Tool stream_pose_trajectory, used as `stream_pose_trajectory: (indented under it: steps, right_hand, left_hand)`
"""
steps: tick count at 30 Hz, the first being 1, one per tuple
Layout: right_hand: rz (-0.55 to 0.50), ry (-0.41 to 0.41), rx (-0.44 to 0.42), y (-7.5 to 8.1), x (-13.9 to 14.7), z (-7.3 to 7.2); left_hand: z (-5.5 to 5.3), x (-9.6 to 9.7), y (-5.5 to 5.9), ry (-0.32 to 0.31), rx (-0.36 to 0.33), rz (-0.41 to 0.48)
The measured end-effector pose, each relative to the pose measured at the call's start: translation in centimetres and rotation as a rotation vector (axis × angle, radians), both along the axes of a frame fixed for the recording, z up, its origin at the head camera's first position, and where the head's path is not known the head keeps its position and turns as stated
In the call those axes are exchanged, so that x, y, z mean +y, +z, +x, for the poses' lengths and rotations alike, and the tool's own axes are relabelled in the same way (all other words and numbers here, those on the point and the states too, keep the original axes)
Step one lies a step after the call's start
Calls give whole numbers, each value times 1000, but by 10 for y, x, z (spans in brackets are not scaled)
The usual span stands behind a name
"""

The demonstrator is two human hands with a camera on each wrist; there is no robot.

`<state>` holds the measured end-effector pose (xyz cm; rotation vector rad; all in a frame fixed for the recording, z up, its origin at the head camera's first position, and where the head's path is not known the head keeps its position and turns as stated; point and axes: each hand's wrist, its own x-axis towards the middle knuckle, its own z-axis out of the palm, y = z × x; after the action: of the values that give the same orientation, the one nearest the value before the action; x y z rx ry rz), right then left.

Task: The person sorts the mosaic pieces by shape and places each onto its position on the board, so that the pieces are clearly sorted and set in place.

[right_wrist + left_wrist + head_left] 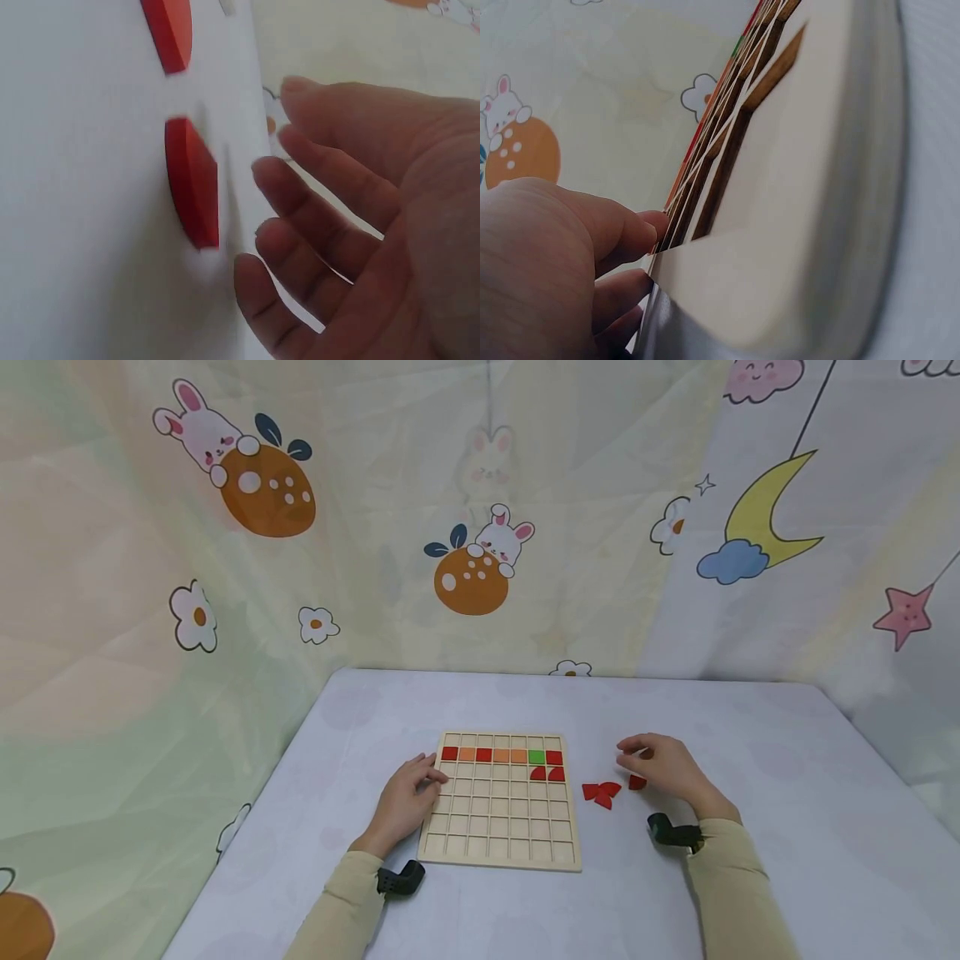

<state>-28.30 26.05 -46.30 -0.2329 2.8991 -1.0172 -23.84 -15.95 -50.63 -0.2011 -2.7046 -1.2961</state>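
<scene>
A square wooden grid board point(495, 827) lies on the table. My left hand point(405, 802) is at its left edge; in the left wrist view the thumb point(634, 232) and fingers pinch that edge. One row of the board has red, orange and green squares point(536, 757). Below its right end, two red quarter-circle pieces point(556, 774) sit in neighbouring cells. My right hand point(663, 767) hovers right of the board, fingers loosely bent and holding nothing. A loose red quarter-circle piece point(191, 184) lies by its fingertips, apart from them.
Several red pieces point(602, 792) lie in a small cluster between the board and my right hand. A pale cloth covers the table point(517, 914). Behind and to the left hangs a curtain point(375, 568) printed with rabbits and flowers.
</scene>
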Motion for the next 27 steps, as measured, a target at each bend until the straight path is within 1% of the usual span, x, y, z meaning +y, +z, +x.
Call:
stream_pose_trajectory:
  steps: [4,8,15,22,27]
  right_hand:
    - [5,25,-62,2,10,4]
    - [16,45,-99,4,18,7]
    - [52,74,-111,6,27,10]
    - [53,114,-163,5,30,12]
    - [64,106,-135,4,27,12]
  left_hand:
    - [0,0,0,-1,6,5]
    - [0,0,0,1,3,5]
    - [0,0,0,2,4,3]
    - [0,0,1,3,7,-3]
    - [1,0,1,4,1,1]
